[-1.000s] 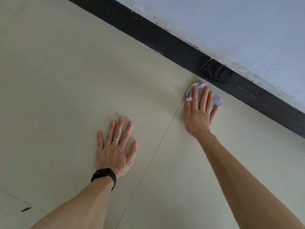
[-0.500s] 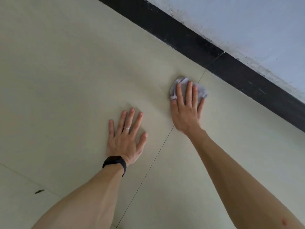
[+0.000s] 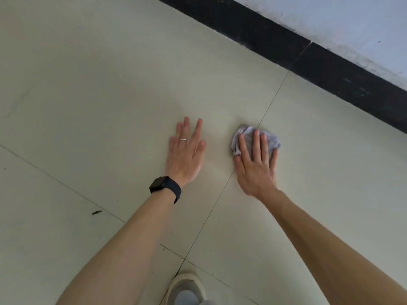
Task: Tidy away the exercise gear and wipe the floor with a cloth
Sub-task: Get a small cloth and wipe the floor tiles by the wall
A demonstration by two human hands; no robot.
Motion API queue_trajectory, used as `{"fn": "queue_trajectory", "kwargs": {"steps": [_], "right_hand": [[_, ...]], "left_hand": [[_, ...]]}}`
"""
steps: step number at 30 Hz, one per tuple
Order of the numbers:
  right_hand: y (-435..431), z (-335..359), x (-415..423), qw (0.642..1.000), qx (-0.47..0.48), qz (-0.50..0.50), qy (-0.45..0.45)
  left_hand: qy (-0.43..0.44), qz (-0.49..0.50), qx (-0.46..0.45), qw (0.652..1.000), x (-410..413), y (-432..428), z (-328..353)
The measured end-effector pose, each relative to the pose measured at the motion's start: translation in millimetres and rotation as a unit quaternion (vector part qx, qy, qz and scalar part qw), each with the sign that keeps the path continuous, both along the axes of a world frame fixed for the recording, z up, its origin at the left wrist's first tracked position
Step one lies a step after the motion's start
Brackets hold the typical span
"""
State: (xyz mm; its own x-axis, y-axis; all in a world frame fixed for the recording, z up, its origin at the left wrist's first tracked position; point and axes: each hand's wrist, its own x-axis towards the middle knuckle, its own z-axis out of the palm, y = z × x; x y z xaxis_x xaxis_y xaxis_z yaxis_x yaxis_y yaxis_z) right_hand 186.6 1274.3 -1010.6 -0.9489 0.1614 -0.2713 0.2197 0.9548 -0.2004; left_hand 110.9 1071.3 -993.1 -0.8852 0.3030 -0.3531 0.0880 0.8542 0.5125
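Floor (image 3: 88,84): pale cream tiles with thin dark grout lines, filling most of the view. One joint runs from 6 o'clock up toward 1 o'clock.
Wall (image 3: 352,23): pale blue-white, scuffed along its lower edge, in the corner at 1–2 o'clock.
Skirting (image 3: 286,45): black band between wall and floor, running diagonally from 12 to 3 o'clock.
Left hand (image 3: 186,155): just left of frame centre, palm down and flat on the tile. Fingers straight and slightly spread, holding nothing. Forearm enters from 7 o'clock.
Right hand (image 3: 255,166): just right of centre, at 3 o'clock of the left hand and apart from it. Fingers straight, laid over the cloth and pressing it to the floor, not curled round it. Forearm enters from 4–5 o'clock.
Shoe (image 3: 187,287): light-coloured toe at 6 o'clock, cut off by the frame edge.
Cloth (image 3: 272,140): grey, crumpled, on the floor under the right fingers, across the long grout joint and well short of the skirting.
Watch (image 3: 165,188): black, on the left wrist.
Speck (image 3: 97,212): dark, on the tile at 8 o'clock.
Ring (image 3: 182,140): thin band on a left finger
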Motion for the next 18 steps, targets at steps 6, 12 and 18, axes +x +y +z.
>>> {"fn": "queue_trajectory", "kwargs": {"steps": [6, 12, 18], "right_hand": [[-89.8, 15.4, 166.6, 0.958, -0.032, 0.284, 0.013], [-24.0, 4.6, 51.5, 0.994, -0.008, 0.11, -0.004], [-103.1, 15.1, 127.7, 0.973, -0.014, 0.229, 0.006]], "left_hand": [[0.05, -0.008, -0.155, 0.987, 80.8, -81.8, -10.4], [0.081, 0.005, -0.157, 0.984, 84.1, -83.7, -24.1], [0.088, 0.003, -0.155, 0.984, 83.6, -84.6, -23.5]]}}
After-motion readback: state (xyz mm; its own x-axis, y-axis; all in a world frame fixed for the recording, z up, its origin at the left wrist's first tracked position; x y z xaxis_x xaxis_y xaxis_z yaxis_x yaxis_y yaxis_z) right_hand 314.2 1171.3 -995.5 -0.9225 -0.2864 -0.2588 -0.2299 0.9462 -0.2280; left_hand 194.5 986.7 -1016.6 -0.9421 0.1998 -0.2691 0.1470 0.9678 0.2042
